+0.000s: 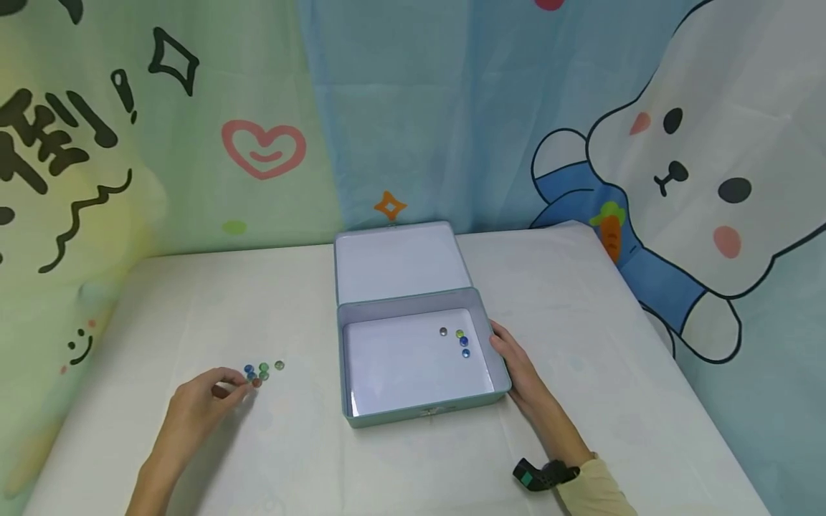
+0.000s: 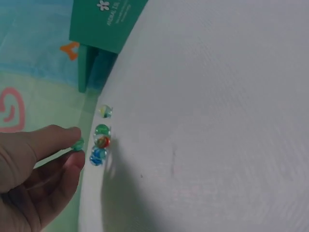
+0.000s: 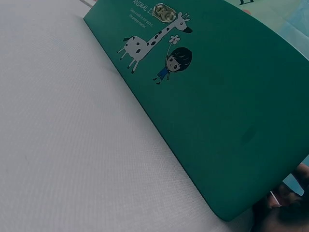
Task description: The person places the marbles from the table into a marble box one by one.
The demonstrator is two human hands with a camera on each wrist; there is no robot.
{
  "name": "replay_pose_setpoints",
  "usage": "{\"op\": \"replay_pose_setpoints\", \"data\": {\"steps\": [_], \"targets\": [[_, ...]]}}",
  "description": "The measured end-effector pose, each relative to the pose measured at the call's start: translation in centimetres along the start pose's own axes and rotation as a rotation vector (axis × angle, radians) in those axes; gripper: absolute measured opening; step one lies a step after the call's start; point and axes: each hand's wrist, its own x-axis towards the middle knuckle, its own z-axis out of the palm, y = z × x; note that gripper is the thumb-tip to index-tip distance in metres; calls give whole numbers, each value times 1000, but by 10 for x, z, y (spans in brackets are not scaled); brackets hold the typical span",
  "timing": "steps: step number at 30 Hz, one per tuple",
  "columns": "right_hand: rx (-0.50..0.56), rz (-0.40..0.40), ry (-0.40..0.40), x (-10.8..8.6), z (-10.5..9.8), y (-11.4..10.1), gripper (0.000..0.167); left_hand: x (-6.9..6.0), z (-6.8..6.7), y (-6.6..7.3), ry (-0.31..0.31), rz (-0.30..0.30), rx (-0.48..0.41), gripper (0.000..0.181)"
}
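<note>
Materials: the hinged green box (image 1: 422, 413) is smooth-walled with rounded corners and a pale, flat interior; its lid (image 1: 400, 263) is flipped back behind it. The right-wrist view shows a printed giraffe and child on the front, beside a metallic clasp (image 3: 164, 13). The white cloth (image 1: 284, 308) under everything is finely woven, with faint creases. The marbles are round, glassy and translucent. Four marbles (image 1: 464, 342) lie inside the box, toward its right side; a loose cluster of marbles (image 1: 264, 367) in blue, green, reddish and clear sits on the cloth, well left of the box.

Pose: your left hand (image 1: 201, 403) reaches in from the lower left, wrist bent toward the cluster. Your right hand (image 1: 521, 369) comes up from the lower right, a black band (image 1: 547, 474) at the wrist by the pale sleeve (image 1: 596, 492).

Fingers: your left thumb and fingertips are nearly closed, pinching a green marble (image 2: 77, 144) just beside the cluster. Your right fingers grip the box's right wall at the rim; their full spread is hidden.
</note>
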Motion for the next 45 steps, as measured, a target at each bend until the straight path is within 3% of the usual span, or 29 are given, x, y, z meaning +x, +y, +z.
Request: {"op": "replay_pose_setpoints", "data": {"steps": [7, 12, 21, 28, 31, 37, 45], "targets": [[-4, -14, -5, -1, -1, -2, 61, 1, 0, 14, 66, 114, -69, 11], [0, -6, 2, -1, -2, -2, 61, 8, 2, 35, 54, 234, -186, 13], [-1, -10, 1, -2, -4, -2, 62, 38, 3, 92, -89, 415, -294, 14], [-3, -8, 10, -3, -7, -5, 61, 74, 6, 150, -236, 590, -298, 10], [-5, -14, 6, -4, -6, -6, 62, 90, 13, 174, -301, 642, -281, 8], [-2, -20, -4, -4, -3, -5, 61, 118, 38, 207, -418, 742, -188, 4], [6, 4, -6, -2, 0, -3, 60, 136, 82, 240, -560, 787, -9, 15]]}}
